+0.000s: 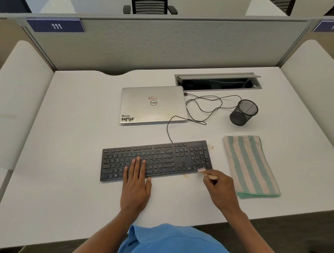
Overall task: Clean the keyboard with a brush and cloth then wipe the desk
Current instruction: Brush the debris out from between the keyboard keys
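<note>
A blue shirt (173, 242) fills the near edge. The left hand (135, 182) lies flat, fingers spread, on the black wired keyboard (156, 160) at the middle of the white desk (68, 159). The right hand (219, 183) pinches a small pale-bristled brush (204, 171), bristles touching the keyboard's near right corner. Just right lies a folded cloth (250, 165), green-and-cream striped. Behind sit a closed silver Dell laptop (152, 105) and 1 mesh pen cup (243, 112).

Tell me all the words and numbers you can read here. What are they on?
"111": blue sign on the divider.
"112": blue sign at the right edge, partly cut off.
"DELL", upside down: laptop lid.
"WMN": sticker on the lid.
Red sticker and keyboard keys: too small.
</note>
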`<state>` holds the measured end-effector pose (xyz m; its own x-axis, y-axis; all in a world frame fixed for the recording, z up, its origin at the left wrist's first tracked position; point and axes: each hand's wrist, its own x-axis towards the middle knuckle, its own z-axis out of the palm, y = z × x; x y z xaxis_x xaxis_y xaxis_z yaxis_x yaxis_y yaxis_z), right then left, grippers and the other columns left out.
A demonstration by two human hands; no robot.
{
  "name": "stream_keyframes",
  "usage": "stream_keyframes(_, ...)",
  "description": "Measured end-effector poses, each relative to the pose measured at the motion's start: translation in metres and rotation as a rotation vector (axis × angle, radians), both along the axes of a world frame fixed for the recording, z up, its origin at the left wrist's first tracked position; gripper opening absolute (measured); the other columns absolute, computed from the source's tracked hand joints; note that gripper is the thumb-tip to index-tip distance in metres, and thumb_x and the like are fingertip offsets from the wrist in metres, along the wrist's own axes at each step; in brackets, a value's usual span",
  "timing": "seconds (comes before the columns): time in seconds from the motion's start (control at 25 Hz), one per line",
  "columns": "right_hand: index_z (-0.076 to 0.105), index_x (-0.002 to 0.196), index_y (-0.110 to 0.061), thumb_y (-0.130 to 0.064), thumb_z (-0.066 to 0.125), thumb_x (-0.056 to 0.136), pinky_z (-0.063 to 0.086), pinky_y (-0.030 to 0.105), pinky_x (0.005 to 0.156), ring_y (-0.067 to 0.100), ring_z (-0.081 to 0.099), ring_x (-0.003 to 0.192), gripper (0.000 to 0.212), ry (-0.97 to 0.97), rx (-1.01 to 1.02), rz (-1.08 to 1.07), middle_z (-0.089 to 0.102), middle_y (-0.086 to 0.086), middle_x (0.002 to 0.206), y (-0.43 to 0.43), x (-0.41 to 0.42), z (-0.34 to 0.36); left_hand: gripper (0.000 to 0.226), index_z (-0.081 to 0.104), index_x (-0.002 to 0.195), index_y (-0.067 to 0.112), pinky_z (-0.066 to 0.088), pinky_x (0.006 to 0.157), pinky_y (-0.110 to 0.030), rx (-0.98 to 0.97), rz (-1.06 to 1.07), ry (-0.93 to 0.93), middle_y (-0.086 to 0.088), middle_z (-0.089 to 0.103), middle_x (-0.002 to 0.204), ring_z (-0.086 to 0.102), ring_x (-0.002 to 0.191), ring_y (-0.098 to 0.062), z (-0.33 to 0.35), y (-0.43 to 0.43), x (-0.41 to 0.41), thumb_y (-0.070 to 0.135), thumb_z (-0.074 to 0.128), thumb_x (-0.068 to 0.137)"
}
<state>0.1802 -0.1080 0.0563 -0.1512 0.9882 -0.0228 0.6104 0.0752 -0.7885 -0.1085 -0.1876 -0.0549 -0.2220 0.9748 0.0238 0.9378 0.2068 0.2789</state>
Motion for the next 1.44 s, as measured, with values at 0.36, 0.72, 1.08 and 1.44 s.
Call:
stream_keyframes(0.36,0.071,0.097,-0.015,-0.008,0.065,0.092,0.053,0.029,0.069,0.009,0.061,0.077,0.010,-0.078,0.051,0.138,0.067,-0.003,0.086,-0.010,-0.036,-0.010,0.070,0.012,0.169,0.015,0.011,0.131,-0.053,-0.007,-0.003,-0.014,-0.005,0.005,0.178,-0.001,0.164,-0.022,0.002,0.000,0.000,0.035,0.036,0.107)
stream_keyframes(0.72,0.070,0.093,-0.028,-0.010,0.063,0.095,0.048,0.014,0.059,0.008,0.064,0.074,0.020,0.035,0.000,-0.085,0.069,-0.012,0.079,-0.007,-0.032,0.004,0.069,0.011,0.170,0.015,0.010,0.131,-0.053,0.001,-0.008,-0.035,-0.006,0.004,0.178,-0.002,0.164,-0.022,0.001,-0.001,-0.001,0.036,0.036,0.108)
stream_keyframes(1.08,0.074,0.095,-0.025,-0.008,0.064,0.093,0.048,0.016,0.058,0.009,0.063,0.069,0.020,0.060,-0.044,-0.082,0.071,-0.013,0.080,-0.022,-0.050,0.004,0.070,0.012,0.169,0.014,0.008,0.132,-0.053,-0.006,-0.010,-0.044,-0.006,0.003,0.178,-0.004,0.164,-0.022,0.001,-0.001,-0.002,0.033,0.037,0.107)
stream_keyframes(1.44,0.078,0.099,-0.023,-0.009,0.063,0.092,0.054,0.029,0.065,0.014,0.066,0.072,0.022,0.095,-0.162,0.038,0.074,-0.014,0.084,-0.026,-0.068,-0.004,0.070,0.014,0.169,0.013,0.007,0.132,-0.053,0.013,-0.016,-0.060,-0.007,0.003,0.178,-0.002,0.164,-0.023,0.000,0.000,-0.002,0.031,0.039,0.106)
